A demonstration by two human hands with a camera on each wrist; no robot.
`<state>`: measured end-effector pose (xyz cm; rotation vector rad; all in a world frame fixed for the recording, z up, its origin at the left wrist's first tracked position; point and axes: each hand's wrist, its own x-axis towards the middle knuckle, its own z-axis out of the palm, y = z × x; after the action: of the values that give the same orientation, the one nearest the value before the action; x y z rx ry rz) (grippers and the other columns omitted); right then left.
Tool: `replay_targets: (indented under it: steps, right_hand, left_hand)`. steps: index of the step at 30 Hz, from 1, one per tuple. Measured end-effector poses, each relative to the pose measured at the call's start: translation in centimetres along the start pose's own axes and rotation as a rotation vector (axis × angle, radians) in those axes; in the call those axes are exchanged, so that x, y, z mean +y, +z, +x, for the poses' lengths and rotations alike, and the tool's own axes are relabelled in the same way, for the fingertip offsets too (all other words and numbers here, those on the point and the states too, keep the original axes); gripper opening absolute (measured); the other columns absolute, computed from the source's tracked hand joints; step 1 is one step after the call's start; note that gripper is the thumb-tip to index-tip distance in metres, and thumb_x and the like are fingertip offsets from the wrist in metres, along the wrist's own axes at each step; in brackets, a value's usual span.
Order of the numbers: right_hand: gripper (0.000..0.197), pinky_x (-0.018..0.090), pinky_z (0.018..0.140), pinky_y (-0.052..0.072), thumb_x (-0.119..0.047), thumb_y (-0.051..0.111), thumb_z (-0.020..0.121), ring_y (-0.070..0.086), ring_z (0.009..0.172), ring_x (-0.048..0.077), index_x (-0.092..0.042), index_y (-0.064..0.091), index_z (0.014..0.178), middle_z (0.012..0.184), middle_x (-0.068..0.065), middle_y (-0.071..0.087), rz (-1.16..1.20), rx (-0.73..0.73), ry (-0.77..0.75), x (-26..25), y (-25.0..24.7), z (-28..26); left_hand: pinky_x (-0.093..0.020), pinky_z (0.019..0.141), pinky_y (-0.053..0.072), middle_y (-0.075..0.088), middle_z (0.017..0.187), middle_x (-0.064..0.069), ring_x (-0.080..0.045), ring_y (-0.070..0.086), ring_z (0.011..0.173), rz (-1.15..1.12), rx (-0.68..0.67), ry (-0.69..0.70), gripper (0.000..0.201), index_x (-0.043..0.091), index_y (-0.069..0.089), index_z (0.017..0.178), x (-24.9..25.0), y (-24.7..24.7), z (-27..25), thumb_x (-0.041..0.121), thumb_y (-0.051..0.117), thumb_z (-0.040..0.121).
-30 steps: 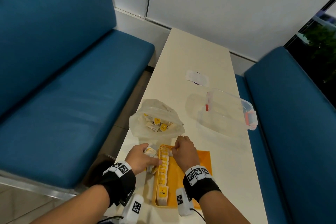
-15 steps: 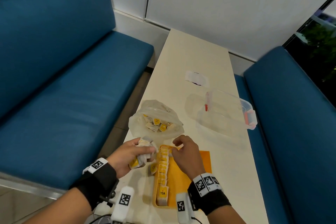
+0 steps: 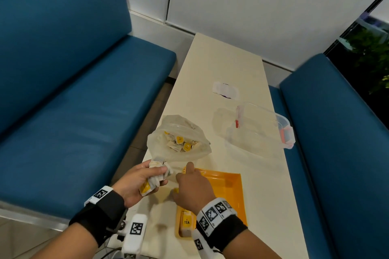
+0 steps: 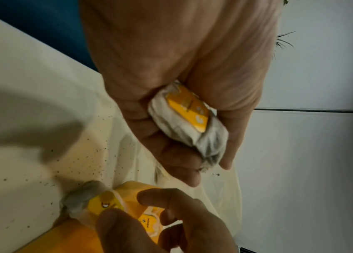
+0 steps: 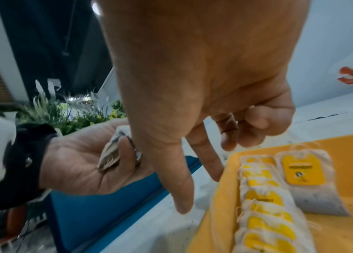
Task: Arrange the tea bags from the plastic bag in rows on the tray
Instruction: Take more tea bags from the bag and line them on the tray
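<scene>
Left hand (image 3: 136, 183): your fingers are curled round a small stack of tea bags (image 4: 189, 119), held off the table's left edge beside the tray.
Right hand (image 3: 192, 189): it holds nothing; thumb and index are extended downward, the other fingers loosely curled, over the tray's far-left corner between the stack and the row.
Row (image 5: 266, 210): overlapping tea bags with yellow tags run along the tray's left wall. One further bag (image 5: 307, 181) lies just beside the row's far end, apparently starting a second row.
Tray (image 3: 229, 187): orange, at the near end of the table (image 3: 223, 61); most of its floor right of the row is bare.
Plastic bag (image 3: 179, 143): open, just beyond the tray, with more tea bags inside. Judged progress: early, with much of the supply still to place.
Risk, stack: you hold several bags in one grip, so taking one may drag out its neighbours, which would fall to the floor.
Risk, row: a fingertip brushing the overlapped bags would skew the line.
Risk, strings: loose tag strings may snag and lift a placed bag.
</scene>
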<state>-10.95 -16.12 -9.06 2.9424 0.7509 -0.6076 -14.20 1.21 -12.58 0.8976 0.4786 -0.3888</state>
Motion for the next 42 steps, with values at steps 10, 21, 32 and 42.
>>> replay_targets:
  steps: [10, 21, 32, 42]
  right_hand:
    - [0.033, 0.044, 0.087, 0.041, -0.029, 0.055, 0.092, 0.032, 0.117, 0.034, -0.014, 0.061, 0.121, 0.13, 0.012, 0.029, -0.315, -0.043, 0.037, -3.1, 1.3, 1.6]
    - [0.02, 0.038, 0.075, 0.045, -0.01, 0.055, 0.09, 0.06, 0.101, 0.037, -0.008, 0.059, 0.11, 0.112, 0.015, 0.056, 0.016, 0.011, -0.109, -2.6, -1.1, 1.3]
    - [0.019, 0.021, 0.059, 0.046, -0.031, 0.081, 0.073, 0.055, 0.063, 0.008, -0.021, 0.065, 0.07, 0.077, -0.003, 0.065, 0.807, 0.254, 0.1, 3.9, -3.2, -0.3]
    - [0.009, 0.03, 0.052, 0.051, -0.006, 0.07, 0.083, 0.063, 0.05, 0.019, -0.004, 0.064, 0.076, 0.059, 0.012, 0.067, 1.094, 0.391, 0.211, 8.8, -2.2, -1.7]
  left_hand:
    - [-0.023, 0.047, 0.053, 0.072, 0.104, -0.016, -0.019, 0.071, 0.071, -0.088, 0.009, 0.005, 0.034, 0.001, 0.062, 0.124, -0.2, -0.4, -0.7, 0.004, 0.067, 0.09]
    - [-0.024, 0.049, 0.053, 0.072, 0.105, -0.015, -0.024, 0.07, 0.078, -0.078, 0.023, 0.013, 0.045, 0.002, 0.062, 0.128, 0.6, -1.8, -0.7, 0.009, 0.072, 0.085]
    - [-0.023, 0.05, 0.049, 0.071, 0.101, -0.013, -0.021, 0.069, 0.079, -0.012, 0.027, 0.011, 0.046, 0.004, 0.061, 0.129, 0.7, -1.5, 0.1, 0.012, 0.073, 0.085]
    - [-0.024, 0.049, 0.051, 0.073, 0.101, -0.013, -0.022, 0.07, 0.078, 0.038, -0.007, -0.022, 0.039, 0.005, 0.063, 0.124, -0.6, 0.0, 1.2, 0.01, 0.073, 0.086]
